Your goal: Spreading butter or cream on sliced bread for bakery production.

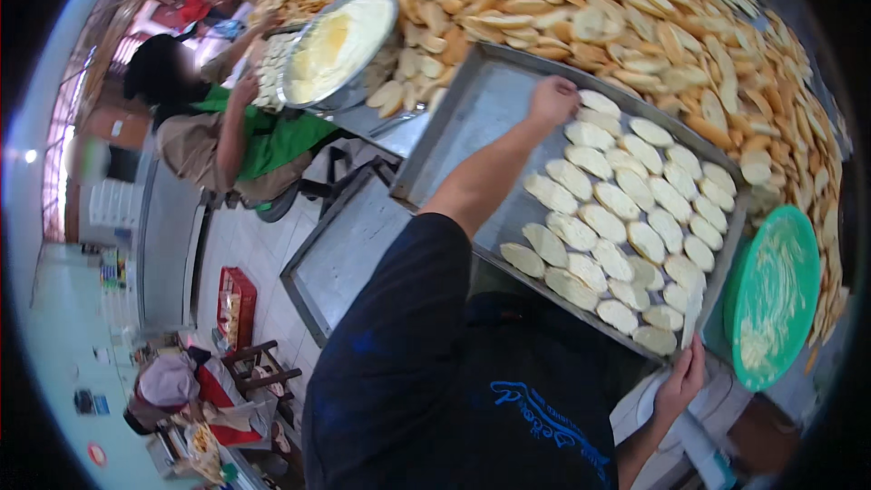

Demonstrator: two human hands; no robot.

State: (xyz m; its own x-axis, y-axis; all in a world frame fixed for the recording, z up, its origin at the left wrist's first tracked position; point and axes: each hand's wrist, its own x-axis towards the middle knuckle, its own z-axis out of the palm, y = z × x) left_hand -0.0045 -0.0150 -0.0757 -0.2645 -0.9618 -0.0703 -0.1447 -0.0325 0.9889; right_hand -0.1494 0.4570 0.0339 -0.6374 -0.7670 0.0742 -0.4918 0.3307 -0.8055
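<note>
My left hand (552, 102) has its fingers closed on a pale oval bread slice (599, 104) at the upper end of a metal tray (440, 127). Rows of similar coated slices (617, 200) cover the tray's right part; its left part is bare metal. At the tray's lower right, my right hand (680, 377) is closed on a narrow pale flat tool (691, 313), apparently a cream-smeared spreader. A green plastic bowl (771, 299) smeared with cream stands beside the tray.
A heap of bread slices (689, 63) lies behind. A cream-filled steel bowl (336, 45) stands near a co-worker (218, 127) in green. A second tray (328, 268) is at left, a red crate (234, 308) on the floor, another person (181, 390) at lower left.
</note>
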